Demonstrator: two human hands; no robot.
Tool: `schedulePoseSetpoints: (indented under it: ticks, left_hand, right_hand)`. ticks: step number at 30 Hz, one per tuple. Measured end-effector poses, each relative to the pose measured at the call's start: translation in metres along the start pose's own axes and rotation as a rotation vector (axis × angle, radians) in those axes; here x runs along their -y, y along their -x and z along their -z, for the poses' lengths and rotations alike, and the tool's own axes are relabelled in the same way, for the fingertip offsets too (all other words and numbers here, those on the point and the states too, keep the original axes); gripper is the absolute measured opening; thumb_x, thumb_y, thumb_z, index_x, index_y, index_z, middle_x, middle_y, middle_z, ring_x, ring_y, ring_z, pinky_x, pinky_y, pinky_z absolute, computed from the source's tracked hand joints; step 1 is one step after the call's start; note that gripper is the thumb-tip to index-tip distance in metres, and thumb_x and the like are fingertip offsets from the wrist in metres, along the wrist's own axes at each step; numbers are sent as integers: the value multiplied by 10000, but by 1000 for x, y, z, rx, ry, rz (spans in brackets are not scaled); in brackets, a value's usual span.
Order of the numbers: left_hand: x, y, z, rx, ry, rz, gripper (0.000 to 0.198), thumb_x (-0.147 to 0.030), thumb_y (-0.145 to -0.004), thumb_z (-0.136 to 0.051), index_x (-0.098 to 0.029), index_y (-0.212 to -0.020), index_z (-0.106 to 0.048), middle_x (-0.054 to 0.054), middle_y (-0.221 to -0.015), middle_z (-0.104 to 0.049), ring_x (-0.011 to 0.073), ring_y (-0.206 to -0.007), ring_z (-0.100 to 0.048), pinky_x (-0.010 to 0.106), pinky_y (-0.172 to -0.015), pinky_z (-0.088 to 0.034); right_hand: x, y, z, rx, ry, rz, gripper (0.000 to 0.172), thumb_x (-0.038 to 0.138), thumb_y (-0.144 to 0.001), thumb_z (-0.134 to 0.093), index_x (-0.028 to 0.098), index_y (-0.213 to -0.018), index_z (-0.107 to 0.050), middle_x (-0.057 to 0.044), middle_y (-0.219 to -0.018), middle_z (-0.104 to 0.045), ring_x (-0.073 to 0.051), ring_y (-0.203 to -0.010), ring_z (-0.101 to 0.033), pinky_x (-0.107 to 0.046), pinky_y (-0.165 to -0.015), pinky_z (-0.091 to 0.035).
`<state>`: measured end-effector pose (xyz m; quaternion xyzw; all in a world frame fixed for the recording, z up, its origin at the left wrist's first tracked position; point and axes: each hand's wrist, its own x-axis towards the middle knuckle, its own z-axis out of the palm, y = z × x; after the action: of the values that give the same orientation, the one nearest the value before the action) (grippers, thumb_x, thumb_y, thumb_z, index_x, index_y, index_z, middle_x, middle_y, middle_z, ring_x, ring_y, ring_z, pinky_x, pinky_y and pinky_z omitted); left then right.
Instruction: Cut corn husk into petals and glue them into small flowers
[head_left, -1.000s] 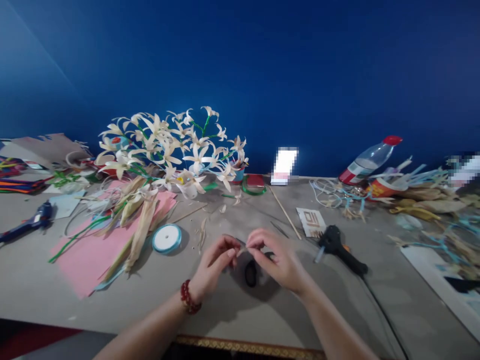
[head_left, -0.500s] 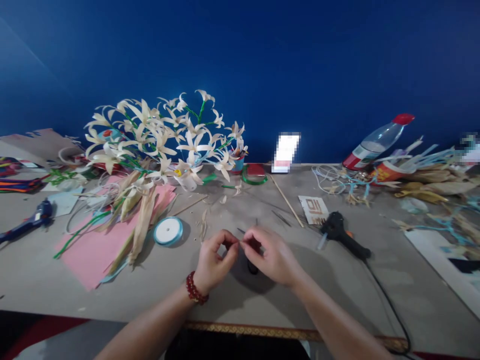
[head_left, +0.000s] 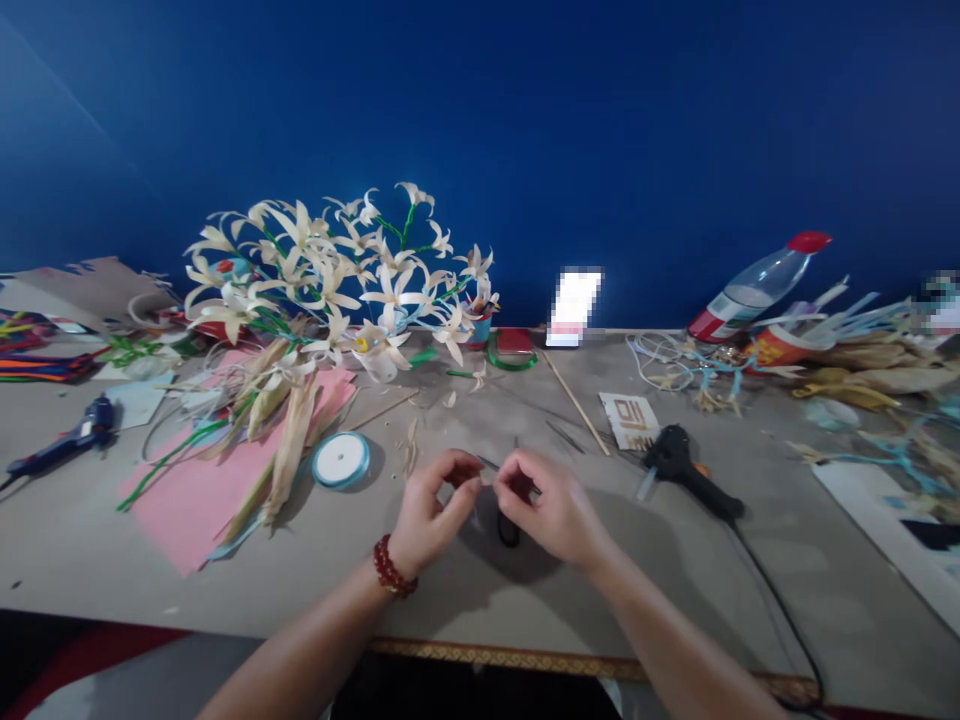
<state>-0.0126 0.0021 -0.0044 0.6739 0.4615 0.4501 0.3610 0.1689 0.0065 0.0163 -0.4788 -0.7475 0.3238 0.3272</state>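
Note:
My left hand (head_left: 439, 507), with a red bead bracelet (head_left: 391, 568) at its wrist, is closed in a pinch over the middle of the table. A thin pale bit shows at its fingertips, too small to name. Close by on the right, my right hand (head_left: 551, 507) is pinched too, and what it holds is hidden. A narrow gap parts the two sets of fingertips. Under my right hand lie what look like scissors, partly covered, with a black handle loop (head_left: 508, 530) showing. To the left rests a ribbon spool (head_left: 341, 461) with a white face and light blue edge.
White husk-like flowers (head_left: 394, 290) on green stems stand at the back left. Pink paper (head_left: 195, 500) bears dried husks (head_left: 294, 445). A black glue gun (head_left: 694, 475) trails its cord rightward; a blue one (head_left: 67, 440) lies far left. A bottle (head_left: 754, 290) leans back right.
My fingertips have drawn slightly apart, from almost touching to a small gap. The whole view has shifted a little. Both hands remain pinched above the same spot.

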Motion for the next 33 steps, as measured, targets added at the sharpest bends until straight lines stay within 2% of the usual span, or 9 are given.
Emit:
schedulePoseSetpoints:
  ticks: [3,12,16,19,23,27,29,31,33]
  left_hand:
    - [-5,4,-6,29,-68,-56,107,-154,-827,-530,-167,-780,-625,14,-722,-658,133,-681,-600,227,-659,-459]
    - [3,-2,5,-189,-288,-107,103,-112,-775,-538,-185,-719,-585,-11,-652,-613,133,-633,-576,244,-642,-434]
    - [0,0,2,-130,-254,-134,103,-120,-788,-536,-182,-721,-582,-7,-666,-615,133,-643,-577,243,-642,-436]
    - [-2,4,-4,-70,-235,-150,94,-126,-798,-539,-181,-732,-576,-7,-672,-609,127,-638,-569,235,-626,-428]
    - [3,3,-3,-70,-241,-128,92,-112,-786,-546,-179,-736,-584,-7,-674,-602,127,-638,-561,236,-632,-426]
    - [9,-3,5,-192,-203,-70,91,-125,-798,-540,-175,-750,-599,-5,-659,-602,131,-629,-561,241,-636,-430]
    - [6,-3,6,-144,-103,-37,113,-161,-847,-504,-171,-833,-616,6,-706,-630,133,-643,-574,243,-645,-442]
    - [1,-3,3,-20,-15,-29,143,-192,-872,-490,-169,-923,-621,20,-781,-653,135,-679,-586,240,-658,-452]
    - [-5,-2,-1,64,4,-36,121,-199,-862,-513,-165,-890,-625,18,-780,-647,133,-689,-576,232,-657,-446]
  right_hand:
    - [2,0,-5,-4,45,20,100,196,-818,-545,207,-720,-533,27,-644,-565,-125,-596,-520,-223,-568,-398]
    - [-3,2,-1,-141,-72,-3,108,199,-831,-554,212,-728,-525,32,-632,-545,-122,-574,-517,-215,-531,-399]
    - [0,0,-3,-33,-160,-17,73,270,-860,-569,206,-890,-550,6,-740,-605,-129,-610,-565,-222,-556,-438]
    - [2,-1,-8,14,-76,4,57,257,-875,-547,206,-896,-560,-5,-759,-630,-146,-654,-587,-237,-585,-433]
    - [3,1,-8,-47,68,43,98,217,-876,-515,209,-788,-557,4,-694,-612,-152,-649,-570,-247,-600,-413]
    - [1,4,0,-150,-7,16,106,233,-878,-517,211,-784,-559,12,-663,-593,-139,-607,-559,-226,-563,-418]
    - [0,4,2,-145,-39,6,101,227,-875,-523,209,-785,-568,13,-666,-599,-136,-608,-566,-222,-562,-423]
    - [0,3,1,-122,-30,12,88,222,-867,-532,210,-789,-573,15,-670,-608,-137,-617,-572,-226,-574,-426]
    - [1,3,-2,-109,6,22,83,220,-860,-537,213,-785,-573,16,-672,-616,-140,-621,-573,-231,-580,-422]
